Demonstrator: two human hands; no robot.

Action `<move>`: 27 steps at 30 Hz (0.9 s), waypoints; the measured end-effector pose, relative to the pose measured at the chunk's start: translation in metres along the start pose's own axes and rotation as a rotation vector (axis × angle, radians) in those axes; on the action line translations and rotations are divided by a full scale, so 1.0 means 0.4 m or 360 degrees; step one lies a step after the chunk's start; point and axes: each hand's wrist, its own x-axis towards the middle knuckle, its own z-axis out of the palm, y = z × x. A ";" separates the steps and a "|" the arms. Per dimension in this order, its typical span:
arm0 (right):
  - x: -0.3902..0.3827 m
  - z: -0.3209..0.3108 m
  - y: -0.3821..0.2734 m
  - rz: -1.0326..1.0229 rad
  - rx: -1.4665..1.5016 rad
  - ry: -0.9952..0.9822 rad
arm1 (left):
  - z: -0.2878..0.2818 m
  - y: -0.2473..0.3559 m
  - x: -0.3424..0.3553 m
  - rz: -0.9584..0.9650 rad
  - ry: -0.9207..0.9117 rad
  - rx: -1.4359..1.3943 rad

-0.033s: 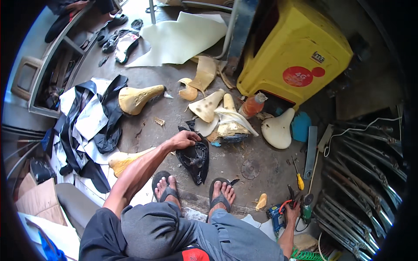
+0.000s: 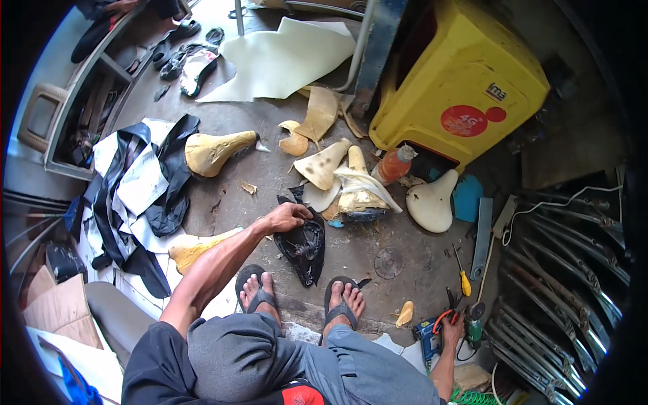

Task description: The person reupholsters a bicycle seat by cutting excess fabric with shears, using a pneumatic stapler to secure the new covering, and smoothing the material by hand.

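My left hand has its fingers closed on the wide rear edge of a black bicycle saddle. The saddle lies underside up on the floor in front of my feet, nose toward me, with wrinkled black cover material inside it. Low on the right, my right hand is closed around the orange-red handles of scissors, whose dark blades point away from me. A blue power tool lies just left of that hand, and a green power tool just right of it.
Padded saddles and foam scraps are scattered ahead. Black and white material is heaped left. A yellow stool, an orange bottle, a yellow-handled screwdriver and metal tubes are on the right. Another person's hand shows far left.
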 end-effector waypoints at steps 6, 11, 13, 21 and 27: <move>-0.012 0.000 -0.031 -0.0162 0.0075 0.0291 | 0.077 0.074 -0.043 0.0558 0.0524 0.0953; -0.092 -0.034 -0.141 -0.0018 0.0135 0.0271 | 0.147 0.078 -0.104 0.0350 0.0660 0.1104; -0.136 0.004 -0.154 -0.0066 0.0440 0.0161 | 0.165 0.057 -0.104 0.0432 0.0738 0.1125; -0.418 0.117 -0.654 -0.0425 0.0762 -0.1400 | 0.190 -0.006 -0.074 0.0644 0.0976 0.1030; -0.434 0.167 -0.830 -0.0305 0.0504 -0.1826 | 0.178 0.007 -0.064 0.0589 0.0862 0.1111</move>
